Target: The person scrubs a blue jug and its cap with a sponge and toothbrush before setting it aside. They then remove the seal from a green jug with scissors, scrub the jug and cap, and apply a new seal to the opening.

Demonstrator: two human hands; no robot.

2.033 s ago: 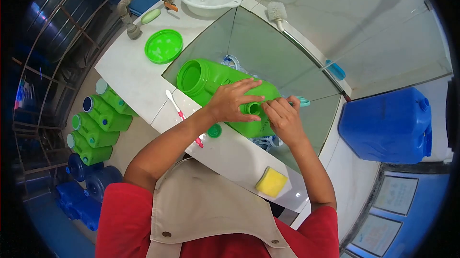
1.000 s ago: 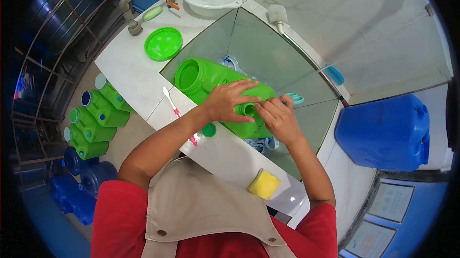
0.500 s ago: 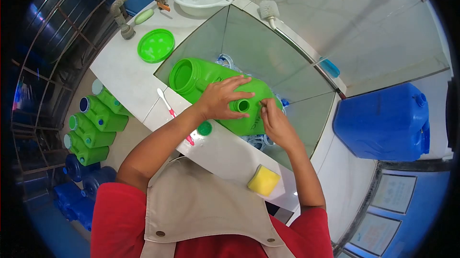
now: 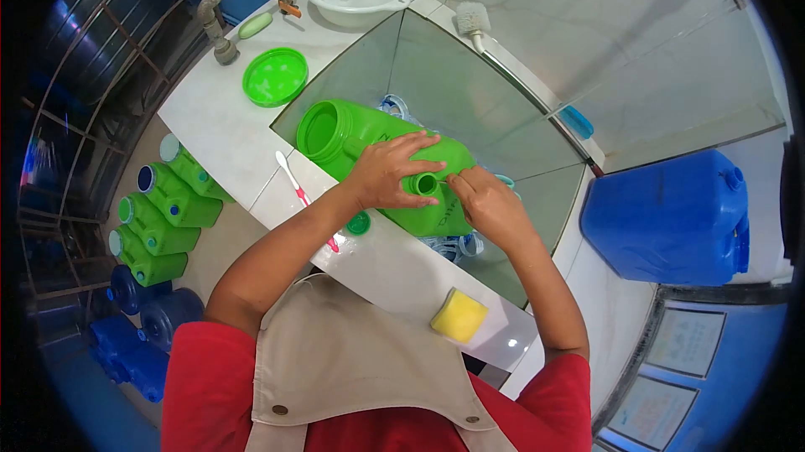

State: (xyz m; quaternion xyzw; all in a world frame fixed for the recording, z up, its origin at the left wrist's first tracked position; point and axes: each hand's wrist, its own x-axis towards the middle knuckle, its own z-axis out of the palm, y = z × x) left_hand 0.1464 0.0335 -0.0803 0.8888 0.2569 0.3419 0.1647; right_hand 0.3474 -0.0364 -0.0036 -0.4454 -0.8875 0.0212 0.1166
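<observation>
Two hands work on a green jug [image 4: 360, 137] in the head view; it lies on its side in the tiled basin [image 4: 495, 100] beside the desk [image 4: 402, 272]. The left hand [image 4: 390, 174] is spread over it, around the small spout [image 4: 423, 184]; the right hand [image 4: 485, 200] has its fingertips pinched together beside that spout, though I cannot tell on what. The jug could roll if the left hand lifted, and the left forearm might knock the dark green cap [image 4: 359, 223]. Dark lettering on the jug, partly covered, is unreadable.
</observation>
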